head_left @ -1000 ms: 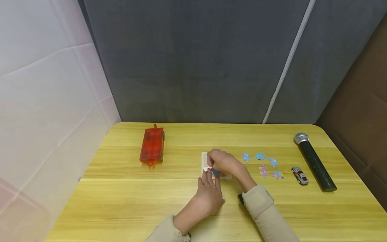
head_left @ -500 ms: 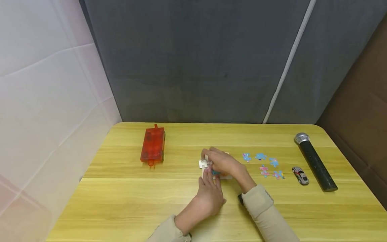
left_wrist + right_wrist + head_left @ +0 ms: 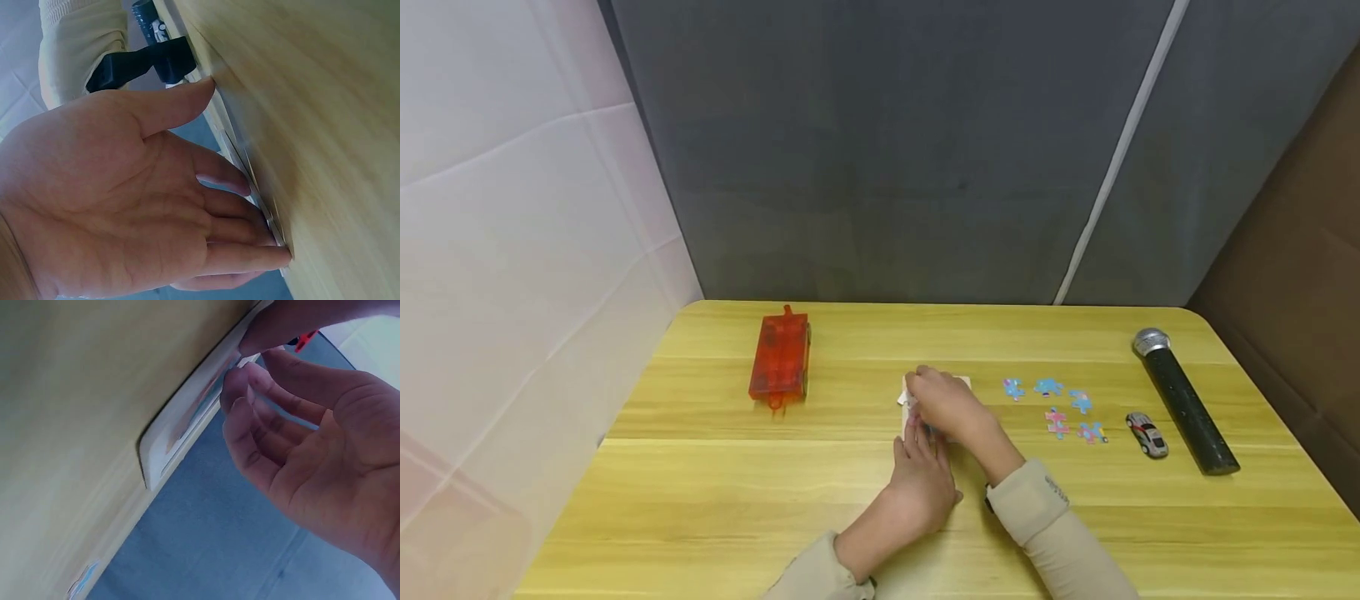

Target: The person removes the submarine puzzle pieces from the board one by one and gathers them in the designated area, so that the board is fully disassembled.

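A small jigsaw puzzle tray (image 3: 966,382) with a pale border lies mid-table, mostly covered by both hands in the head view. My right hand (image 3: 951,406) bends over its upper left part and pinches a puzzle piece (image 3: 902,400), whose white corner pokes out left of the fingers. In the right wrist view the thumb and curled fingers meet at the far end of the tray. Fingers extended, my left hand (image 3: 923,485) rests on the tray's near edge. The left wrist view shows its fingertips (image 3: 281,256) down along that edge.
Right of the tray lie several loose puzzle pieces (image 3: 1057,423), blue and pink. Beyond them are a small toy car (image 3: 1147,435) and a black microphone (image 3: 1187,408). A translucent red toy wagon (image 3: 780,357) stands at the left. Grey cloth (image 3: 880,167) hangs behind the table.
The white-backed piece, turned about in the right hand's fingers, shifted left past the tray's edge and is now mostly covered by that hand. The left hand stays in place.
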`<state>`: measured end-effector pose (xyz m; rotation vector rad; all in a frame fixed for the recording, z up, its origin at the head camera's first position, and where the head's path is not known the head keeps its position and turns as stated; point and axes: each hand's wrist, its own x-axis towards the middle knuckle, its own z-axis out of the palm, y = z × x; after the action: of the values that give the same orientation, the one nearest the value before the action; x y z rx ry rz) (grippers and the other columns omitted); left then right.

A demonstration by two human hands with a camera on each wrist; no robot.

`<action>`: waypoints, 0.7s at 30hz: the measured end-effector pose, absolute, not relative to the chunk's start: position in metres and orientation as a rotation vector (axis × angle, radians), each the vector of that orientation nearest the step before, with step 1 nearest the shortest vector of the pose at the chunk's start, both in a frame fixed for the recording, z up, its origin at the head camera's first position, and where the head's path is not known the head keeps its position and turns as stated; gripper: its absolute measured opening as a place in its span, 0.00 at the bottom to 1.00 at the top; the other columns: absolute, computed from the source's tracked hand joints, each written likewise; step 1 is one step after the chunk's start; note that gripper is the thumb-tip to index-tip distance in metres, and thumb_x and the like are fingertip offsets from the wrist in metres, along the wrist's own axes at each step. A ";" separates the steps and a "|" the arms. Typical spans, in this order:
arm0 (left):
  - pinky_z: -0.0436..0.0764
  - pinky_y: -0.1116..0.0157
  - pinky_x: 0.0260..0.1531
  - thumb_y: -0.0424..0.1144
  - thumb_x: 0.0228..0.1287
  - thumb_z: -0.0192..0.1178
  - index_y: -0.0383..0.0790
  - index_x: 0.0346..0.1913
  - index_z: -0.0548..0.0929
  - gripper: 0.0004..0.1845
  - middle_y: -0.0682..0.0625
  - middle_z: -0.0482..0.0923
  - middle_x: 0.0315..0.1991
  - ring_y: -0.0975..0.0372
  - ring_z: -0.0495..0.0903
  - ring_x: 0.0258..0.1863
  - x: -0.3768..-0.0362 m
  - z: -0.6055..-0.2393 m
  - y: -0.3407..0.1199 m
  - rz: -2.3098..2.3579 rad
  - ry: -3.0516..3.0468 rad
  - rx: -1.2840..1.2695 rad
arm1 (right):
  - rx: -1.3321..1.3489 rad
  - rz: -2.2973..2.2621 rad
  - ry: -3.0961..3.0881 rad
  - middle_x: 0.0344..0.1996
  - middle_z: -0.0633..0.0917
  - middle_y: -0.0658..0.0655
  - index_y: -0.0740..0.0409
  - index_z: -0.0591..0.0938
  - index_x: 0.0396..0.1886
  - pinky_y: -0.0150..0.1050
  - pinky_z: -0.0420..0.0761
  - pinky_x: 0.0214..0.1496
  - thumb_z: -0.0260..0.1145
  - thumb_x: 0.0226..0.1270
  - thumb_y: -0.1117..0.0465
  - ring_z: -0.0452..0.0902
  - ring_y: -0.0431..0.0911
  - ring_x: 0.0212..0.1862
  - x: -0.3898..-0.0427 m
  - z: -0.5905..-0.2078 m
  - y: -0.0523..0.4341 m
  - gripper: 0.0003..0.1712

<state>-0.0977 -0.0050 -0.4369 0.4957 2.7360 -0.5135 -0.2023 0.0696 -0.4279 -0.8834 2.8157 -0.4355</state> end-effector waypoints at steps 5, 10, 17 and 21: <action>0.72 0.50 0.80 0.69 0.84 0.47 0.39 0.87 0.62 0.45 0.35 0.56 0.87 0.42 0.55 0.87 -0.099 -0.448 -0.004 -0.508 2.749 0.483 | -0.808 -0.404 2.831 0.48 0.83 0.66 0.72 0.83 0.61 0.44 0.87 0.41 0.71 0.75 0.71 0.79 0.50 0.36 -0.200 -0.428 0.066 0.18; 0.74 0.54 0.78 0.69 0.82 0.50 0.41 0.87 0.63 0.45 0.38 0.57 0.87 0.45 0.57 0.87 -0.095 -0.439 -0.003 -0.524 2.751 0.462 | -0.804 -0.446 2.817 0.45 0.83 0.66 0.74 0.83 0.59 0.42 0.84 0.38 0.68 0.76 0.72 0.77 0.49 0.34 -0.201 -0.428 0.066 0.16; 0.72 0.49 0.79 0.69 0.84 0.47 0.39 0.87 0.62 0.45 0.31 0.57 0.86 0.41 0.57 0.87 -0.100 -0.454 -0.006 -0.512 2.743 0.504 | -0.834 -0.534 2.831 0.45 0.86 0.65 0.71 0.87 0.52 0.45 0.91 0.45 0.66 0.81 0.71 0.87 0.55 0.41 -0.207 -0.429 0.076 0.08; 0.71 0.49 0.80 0.70 0.82 0.48 0.41 0.87 0.64 0.45 0.33 0.58 0.86 0.41 0.58 0.86 -0.102 -0.457 -0.005 -0.502 2.752 0.490 | -0.818 -0.537 2.856 0.50 0.89 0.67 0.71 0.90 0.54 0.51 0.92 0.56 0.72 0.73 0.76 0.89 0.61 0.54 -0.210 -0.431 0.079 0.12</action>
<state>-0.1016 -0.0049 -0.4567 0.4899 2.7520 -0.5017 -0.2102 0.0793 -0.4307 -0.8181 2.8565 -0.5374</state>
